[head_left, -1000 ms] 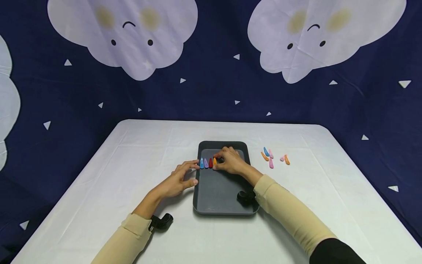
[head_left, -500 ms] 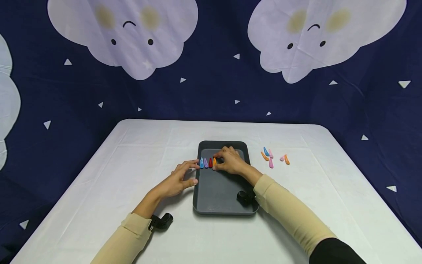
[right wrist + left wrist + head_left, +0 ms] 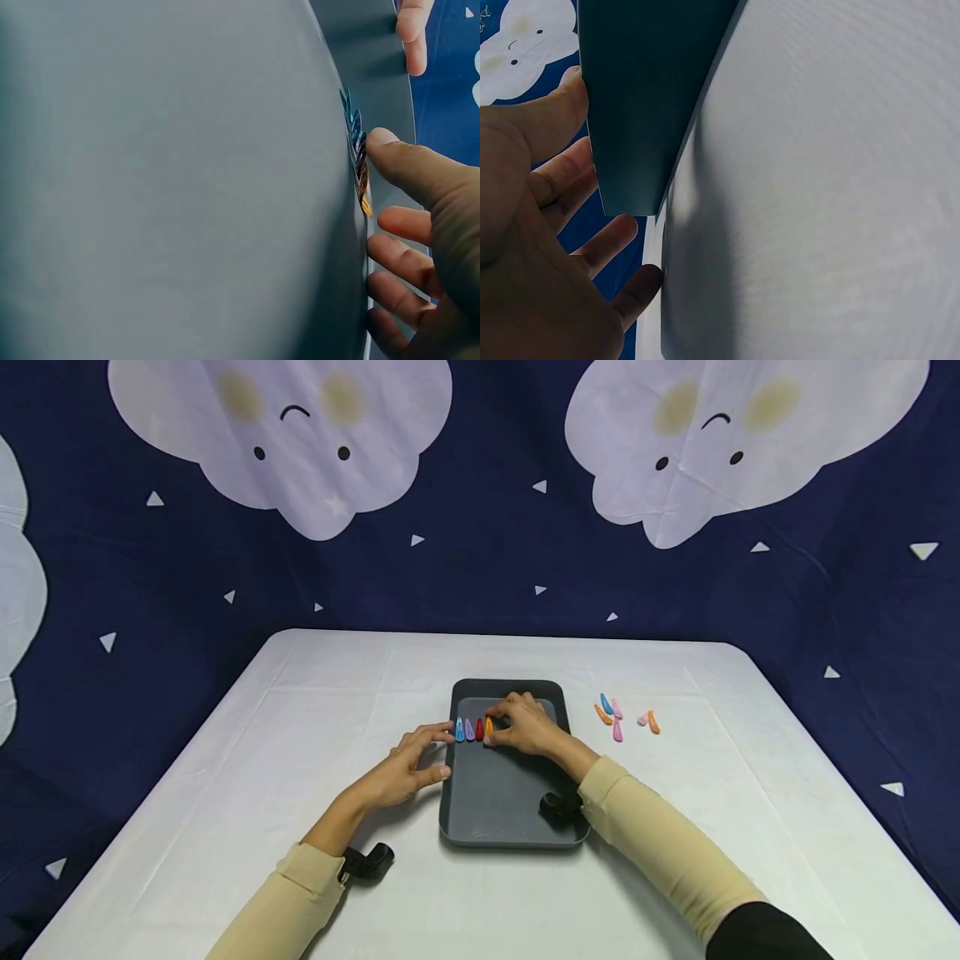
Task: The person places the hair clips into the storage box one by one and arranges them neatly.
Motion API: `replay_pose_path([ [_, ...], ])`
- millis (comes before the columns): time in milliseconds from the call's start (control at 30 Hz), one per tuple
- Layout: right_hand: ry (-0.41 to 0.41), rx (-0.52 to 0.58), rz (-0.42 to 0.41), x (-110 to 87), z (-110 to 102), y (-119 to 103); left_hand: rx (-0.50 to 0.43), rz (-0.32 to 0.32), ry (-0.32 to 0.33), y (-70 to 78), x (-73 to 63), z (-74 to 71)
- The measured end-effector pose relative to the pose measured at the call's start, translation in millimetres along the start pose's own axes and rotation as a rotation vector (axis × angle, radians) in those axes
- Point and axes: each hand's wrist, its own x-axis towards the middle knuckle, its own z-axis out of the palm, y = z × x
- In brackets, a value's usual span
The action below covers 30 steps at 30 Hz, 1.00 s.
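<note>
Grey tray (image 3: 487, 802) stands on the white worktop (image 3: 225, 760), with worktop surface on all sides; its floor extends from the clip row (image 3: 469, 730) to its near edge. Loose clips (image 3: 617, 732) lie apart, beyond its right edge. Right hand (image 3: 527, 727) extends over that edge, its grip pinching the yellow clip (image 3: 489, 727) inside the tray, beside the red clip (image 3: 480, 729). Left hand (image 3: 401, 772) at the left edge: thumb and fingers extended, apart.

1. The head view looked forward and down over the table (image 3: 247, 760), tray (image 3: 487, 802) and backdrop (image 3: 480, 568), from well back.
2. The left wrist view looked closely along the left hand (image 3: 401, 772) beside the tray.
3. The right wrist view looked closely across the tray's inside at the right hand (image 3: 527, 728).
4. All three shared tray and backdrop.
</note>
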Motion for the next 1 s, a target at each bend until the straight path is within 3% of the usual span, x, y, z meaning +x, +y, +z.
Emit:
replay_pose_path([
  [467, 0.018, 0.084, -0.016, -2.2, -14.9, -11.0, -0.005, -0.019, -0.014, 1.4, -0.2, -1.8],
  [733, 0.064, 0.146, -0.02, -5.7, -36.7, -17.4, -0.012, -0.023, -0.014, 1.8, -0.3, -1.8],
  [1000, 0.089, 0.176, -0.01, -11.9, -57.9, -10.0, -0.004, -0.025, -0.013, 0.5, -0.6, -1.4],
])
